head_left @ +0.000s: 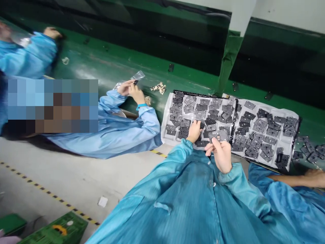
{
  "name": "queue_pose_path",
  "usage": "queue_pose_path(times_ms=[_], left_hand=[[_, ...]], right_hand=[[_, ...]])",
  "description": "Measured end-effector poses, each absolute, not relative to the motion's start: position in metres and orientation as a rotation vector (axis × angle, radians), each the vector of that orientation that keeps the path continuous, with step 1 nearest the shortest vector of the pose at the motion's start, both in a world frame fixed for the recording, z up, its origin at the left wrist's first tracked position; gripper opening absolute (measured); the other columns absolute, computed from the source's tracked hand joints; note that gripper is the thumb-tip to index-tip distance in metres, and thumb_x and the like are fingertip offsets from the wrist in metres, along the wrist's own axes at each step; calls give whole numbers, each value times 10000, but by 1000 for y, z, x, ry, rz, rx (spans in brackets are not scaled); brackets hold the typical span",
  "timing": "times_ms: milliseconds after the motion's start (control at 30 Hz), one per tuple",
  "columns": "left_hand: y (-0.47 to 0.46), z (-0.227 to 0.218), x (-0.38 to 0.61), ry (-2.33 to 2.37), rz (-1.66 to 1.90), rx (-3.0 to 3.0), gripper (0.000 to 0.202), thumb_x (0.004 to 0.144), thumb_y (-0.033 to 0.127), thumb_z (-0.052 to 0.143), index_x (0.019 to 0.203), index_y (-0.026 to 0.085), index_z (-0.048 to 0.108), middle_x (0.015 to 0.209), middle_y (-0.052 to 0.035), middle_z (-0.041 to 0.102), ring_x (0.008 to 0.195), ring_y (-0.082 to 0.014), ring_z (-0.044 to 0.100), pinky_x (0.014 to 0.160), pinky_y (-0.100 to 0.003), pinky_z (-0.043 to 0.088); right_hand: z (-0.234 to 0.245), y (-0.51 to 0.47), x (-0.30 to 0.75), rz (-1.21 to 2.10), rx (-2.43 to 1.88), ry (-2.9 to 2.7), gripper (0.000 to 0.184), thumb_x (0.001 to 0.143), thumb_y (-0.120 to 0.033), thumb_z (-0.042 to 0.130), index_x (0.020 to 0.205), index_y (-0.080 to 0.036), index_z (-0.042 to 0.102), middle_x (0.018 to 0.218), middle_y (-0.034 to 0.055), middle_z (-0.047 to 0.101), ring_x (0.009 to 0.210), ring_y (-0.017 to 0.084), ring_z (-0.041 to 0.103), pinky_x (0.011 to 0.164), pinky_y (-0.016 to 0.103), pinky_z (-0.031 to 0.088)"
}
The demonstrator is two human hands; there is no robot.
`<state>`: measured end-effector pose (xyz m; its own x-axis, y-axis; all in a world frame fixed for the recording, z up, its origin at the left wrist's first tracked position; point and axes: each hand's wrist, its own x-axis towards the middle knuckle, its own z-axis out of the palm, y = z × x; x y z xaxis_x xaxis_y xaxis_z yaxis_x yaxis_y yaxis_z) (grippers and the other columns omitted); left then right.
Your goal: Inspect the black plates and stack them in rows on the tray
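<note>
Green bench [87, 73], left hand [194, 131] seemingly palm-down

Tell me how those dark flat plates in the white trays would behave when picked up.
The dark plates look flat with no sagging, so probably stiff. Their flat faces suggest they'd slide rather than roll. Many overlap in the white trays, so lifting one may shift its neighbours.

The green workbench [83, 76] supports two adjoining white-lined trays [166, 122]. Loose dark plates [309, 148] lie right of the trays; single plates [171, 67] lie toward the rear. Small gold-coloured pieces [160, 88] lie left.
</note>
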<state>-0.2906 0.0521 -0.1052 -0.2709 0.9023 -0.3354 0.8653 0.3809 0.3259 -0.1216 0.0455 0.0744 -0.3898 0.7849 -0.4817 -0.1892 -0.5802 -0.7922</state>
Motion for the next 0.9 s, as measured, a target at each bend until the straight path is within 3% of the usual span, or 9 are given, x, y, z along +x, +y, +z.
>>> queue_pose_path(times_ms=[200,400,567,800,900], left_hand=[[58,-101,-288,2157,19,1547,380,848,162,614,1204,192,483,1234,-142,509,1136,-262,555,944,-350,453],[63,-100,-288,2128,-15,1560,347,839,131,583,1171,198,507,1215,-128,552,1175,-262,538,989,-358,445],[60,-95,-290,2120,-1,1531,340,868,151,530,1200,222,508,1175,-117,598,1098,-253,605,922,-354,488],[58,-83,-292,2144,80,1491,422,867,146,476,1284,213,482,1205,-119,619,1091,-246,634,928,-339,495],[59,-79,-295,2187,166,1419,423,863,166,478,1286,174,481,1155,-129,655,1086,-254,638,955,-352,487]], right_hand=[[142,35,-111,1921,-1097,-1006,445,931,-439,560,654,-128,717,590,67,711,439,135,641,466,233,527],[163,34,-106,1938,-1035,-959,430,949,-391,550,645,-134,712,597,63,714,444,138,655,458,232,540],[171,31,-103,1954,-1025,-894,389,942,-376,566,658,-136,681,610,61,721,414,131,642,429,217,530],[182,27,-101,1978,-1022,-841,273,922,-380,592,809,-136,640,568,35,705,359,127,607,389,206,511],[186,26,-102,1977,-1071,-790,301,901,-393,612,1073,-145,593,559,-9,698,346,135,606,371,207,506]])
